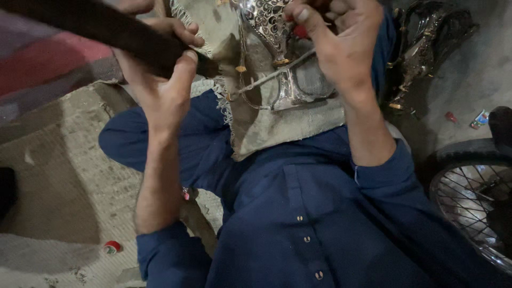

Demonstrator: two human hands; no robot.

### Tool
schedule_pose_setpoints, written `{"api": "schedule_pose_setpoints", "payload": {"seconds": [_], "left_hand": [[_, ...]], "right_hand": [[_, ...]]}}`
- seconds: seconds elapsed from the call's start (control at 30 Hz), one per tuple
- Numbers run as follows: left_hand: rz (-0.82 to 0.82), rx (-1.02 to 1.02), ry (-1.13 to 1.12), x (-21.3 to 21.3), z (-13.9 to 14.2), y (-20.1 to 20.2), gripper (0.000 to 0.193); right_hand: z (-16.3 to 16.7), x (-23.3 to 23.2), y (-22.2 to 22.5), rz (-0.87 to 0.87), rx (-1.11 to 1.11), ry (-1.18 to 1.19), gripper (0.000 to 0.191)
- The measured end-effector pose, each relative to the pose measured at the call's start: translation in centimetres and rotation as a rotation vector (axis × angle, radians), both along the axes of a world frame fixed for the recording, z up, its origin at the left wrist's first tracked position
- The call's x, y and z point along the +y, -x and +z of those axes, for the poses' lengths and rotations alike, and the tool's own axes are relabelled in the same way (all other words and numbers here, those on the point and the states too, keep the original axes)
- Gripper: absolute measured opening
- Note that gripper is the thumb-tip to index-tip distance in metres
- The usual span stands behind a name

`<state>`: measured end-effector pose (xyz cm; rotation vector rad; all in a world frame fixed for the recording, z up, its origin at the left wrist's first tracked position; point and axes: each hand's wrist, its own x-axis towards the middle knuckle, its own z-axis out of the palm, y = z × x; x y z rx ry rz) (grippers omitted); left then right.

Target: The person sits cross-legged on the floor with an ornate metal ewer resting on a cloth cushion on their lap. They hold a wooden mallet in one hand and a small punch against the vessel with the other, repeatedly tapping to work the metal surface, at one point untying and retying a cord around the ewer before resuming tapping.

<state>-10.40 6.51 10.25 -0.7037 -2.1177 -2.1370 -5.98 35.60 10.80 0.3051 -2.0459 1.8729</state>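
Head view: left hand point(160, 69) grips a dark wooden handle point(106, 29); right hand point(336, 37) pinches a thin metal tool point(277, 72) against the ornate silver vessel point(277, 48) on frayed cloth point(277, 125); steady pressure seems best

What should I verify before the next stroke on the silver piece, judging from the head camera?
1. Left hand gripped around the dark handle: ok.
2. Right hand holding the thin metal tool: ok.
3. Tool tip resting on the ornate silver piece: cannot tell, the tip is hard to see.
4. Frayed cloth lying under the piece, over the lap: ok.
5. Piece fully in view: not ok, its top is cut off by the frame.
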Motion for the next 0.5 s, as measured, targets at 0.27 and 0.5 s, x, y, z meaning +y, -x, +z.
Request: {"api": "schedule_pose_setpoints", "payload": {"seconds": [0.27, 0.5], "left_hand": [[-0.103, -0.066, 0.140, -0.1, 2.5, 1.6, 0.034], [-0.101, 0.493, 1.061, -2.0, 8.9, 4.6, 0.033]], "right_hand": [[-0.3, -0.3, 0.2, -0.041, 0.064, -0.076, 0.015], [-1.7, 0.0, -0.3, -0.052, -0.008, -0.005, 0.013]]}}
